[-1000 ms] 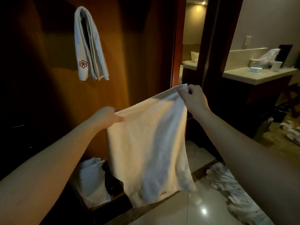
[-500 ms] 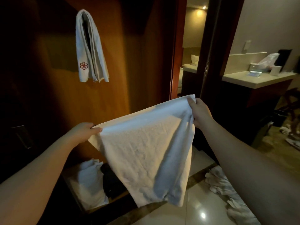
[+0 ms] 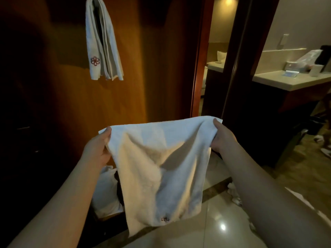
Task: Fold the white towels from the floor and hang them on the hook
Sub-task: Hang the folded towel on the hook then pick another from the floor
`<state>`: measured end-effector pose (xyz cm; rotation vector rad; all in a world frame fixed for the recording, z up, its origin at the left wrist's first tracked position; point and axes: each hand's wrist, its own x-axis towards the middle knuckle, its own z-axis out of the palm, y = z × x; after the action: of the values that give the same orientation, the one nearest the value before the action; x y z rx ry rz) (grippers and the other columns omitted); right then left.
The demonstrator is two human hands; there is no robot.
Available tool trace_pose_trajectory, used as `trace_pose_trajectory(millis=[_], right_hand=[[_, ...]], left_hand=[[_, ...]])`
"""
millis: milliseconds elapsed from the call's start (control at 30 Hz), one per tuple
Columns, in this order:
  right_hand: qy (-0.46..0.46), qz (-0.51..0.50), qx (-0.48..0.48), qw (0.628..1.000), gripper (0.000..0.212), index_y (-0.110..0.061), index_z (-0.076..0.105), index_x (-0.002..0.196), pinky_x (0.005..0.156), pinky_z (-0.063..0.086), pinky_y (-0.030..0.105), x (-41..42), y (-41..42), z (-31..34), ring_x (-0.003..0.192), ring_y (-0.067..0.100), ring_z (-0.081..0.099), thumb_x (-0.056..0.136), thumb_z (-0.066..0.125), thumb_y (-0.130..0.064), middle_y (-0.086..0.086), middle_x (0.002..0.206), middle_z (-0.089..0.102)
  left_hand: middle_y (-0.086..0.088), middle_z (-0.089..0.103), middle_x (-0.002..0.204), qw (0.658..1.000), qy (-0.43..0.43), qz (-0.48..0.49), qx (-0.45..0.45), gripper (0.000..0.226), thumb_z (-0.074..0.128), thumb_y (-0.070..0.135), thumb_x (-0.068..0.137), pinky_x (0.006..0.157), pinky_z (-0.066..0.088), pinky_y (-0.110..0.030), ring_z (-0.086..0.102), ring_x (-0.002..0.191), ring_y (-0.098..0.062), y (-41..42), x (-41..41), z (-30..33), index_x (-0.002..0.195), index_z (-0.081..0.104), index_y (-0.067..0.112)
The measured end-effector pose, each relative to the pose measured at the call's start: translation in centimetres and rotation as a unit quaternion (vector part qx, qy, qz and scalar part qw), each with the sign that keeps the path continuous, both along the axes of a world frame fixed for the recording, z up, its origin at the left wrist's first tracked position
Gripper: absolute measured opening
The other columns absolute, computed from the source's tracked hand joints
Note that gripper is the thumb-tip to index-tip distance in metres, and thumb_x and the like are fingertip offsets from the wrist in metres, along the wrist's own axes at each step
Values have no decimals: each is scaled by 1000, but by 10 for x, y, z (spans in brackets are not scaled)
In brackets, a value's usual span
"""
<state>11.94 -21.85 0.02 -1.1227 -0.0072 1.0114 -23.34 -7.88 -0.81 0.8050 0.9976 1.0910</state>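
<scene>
Warm wood panelling fills the background beyond both hands, with a doorway and a pale counter off past the right hand. High above the left hand, a folded towel with a red flower emblem hangs against the panelling; the hook itself is out of sight at the top edge. Both hands hold a white towel spread between them: the left hand has its thumb and fingers curled over the left top corner, and the right hand pinches the right top corner the same way. A second ago the left hand was only reaching toward the cloth, which hung mostly from the right hand; half a second ago it had caught the edge but the towel slanted down to the left. Now the top edge runs nearly level between the hands and the cloth hangs open below them, a small emblem near its bottom hem. That probably means the towel is squared up and ready for a first fold, likely bringing the two corners together. Below the left forearm lies another white bundle, and more crumpled white cloth sits on the glossy floor under the right forearm, so more towels remain.
</scene>
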Motion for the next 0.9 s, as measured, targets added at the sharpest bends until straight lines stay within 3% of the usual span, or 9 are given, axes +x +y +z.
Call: trace_pose_trajectory(millis=[100,167,233,333,433,567,700,800,900], right_hand=[[-16,50,18,998,53,-3,51,141,105,48,47,-40,-5,-20,126,32,59,104,52,-41,14,132,63],[-53,51,23,997,52,-1,46,145,98,54,41,-73,-11,-33,129,32,57,106,49,-35,18,144,55],[-85,32,12,996,49,-3,50,141,83,57,32,-104,-19,-41,116,21,64,105,52,-35,16,140,58],[-172,48,-10,984,40,-23,61,133,82,58,27,-145,-32,-47,98,9,68,101,54,-47,4,125,69],[-318,80,-29,944,24,-49,68,96,73,57,29,-181,-47,-48,77,0,68,98,48,-61,-9,87,72],[-454,106,36,884,31,-35,66,84,51,42,13,-212,-57,-53,58,2,57,103,47,-50,-5,69,63],[-490,113,54,863,26,-42,69,93,55,45,13,-220,-64,-57,67,4,64,106,47,-39,-10,74,67],[-508,125,34,851,30,-35,68,126,66,50,12,-220,-68,-55,85,1,68,106,46,-36,-16,87,71],[-539,134,25,831,29,-21,72,112,65,45,8,-218,-71,-54,77,-7,62,106,47,-33,-27,76,62]], left_hand=[[-10,72,100,998,48,2,-31,36,61,48,96,67,53,-37,70,88,-26,-29,16,-8,108,65,14],[-12,70,107,999,31,22,-29,38,61,44,97,73,53,-39,68,94,-29,-53,26,-17,119,65,13],[-9,73,107,999,30,42,-8,38,65,37,96,72,53,-37,70,96,-27,-80,32,-21,126,64,14],[-3,73,111,997,68,18,19,40,65,42,94,81,55,-41,70,100,-24,-114,40,-24,127,64,20],[3,73,109,991,121,-13,49,24,64,51,91,90,54,-45,69,102,-20,-138,42,-25,109,70,35],[-2,76,102,982,128,-108,85,27,56,49,95,94,55,-48,73,98,-19,-153,38,-23,106,72,29],[0,77,102,980,122,-127,95,28,53,44,96,97,52,-44,73,100,-15,-158,35,-18,107,72,28],[3,76,106,974,131,-155,101,26,46,36,102,95,53,-37,71,104,-10,-165,34,-17,115,68,30],[8,74,112,954,152,-222,130,33,39,40,103,92,51,-24,66,111,-3,-169,31,-17,124,62,30]])
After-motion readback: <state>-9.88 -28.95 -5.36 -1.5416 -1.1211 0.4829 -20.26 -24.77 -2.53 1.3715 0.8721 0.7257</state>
